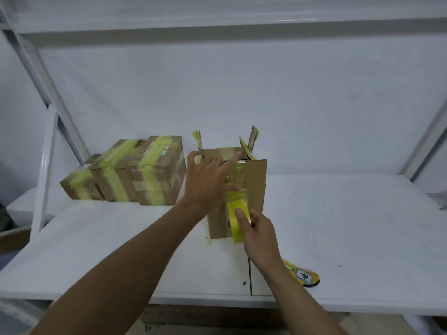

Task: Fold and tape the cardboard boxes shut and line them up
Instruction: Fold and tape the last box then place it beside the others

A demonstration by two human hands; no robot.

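In the middle of the frame I have the open box (257, 189) standing on the white surface (338, 226), with two ragged flaps sticking up at its far edge, one at each corner. My left grip (205, 180) lies released on the near top edge of the box, fingers spread and straight, the forefinger reaching across the top toward the right flap. A strip of yellow tape (236, 177) runs from under those fingers down the front face of the box. My right grip (261, 234) is grasping the tape roll (235, 226) low on that front face, thumb laid flat on the roll's outer band; the strip leads straight into it.

Left of centre, three taped boxes (154, 172) sit side by side in a row, touching, each banded in yellow. A small yellow tool (305, 278) lies on the surface at lower right, partly behind my right forearm; I cannot tell what it is.
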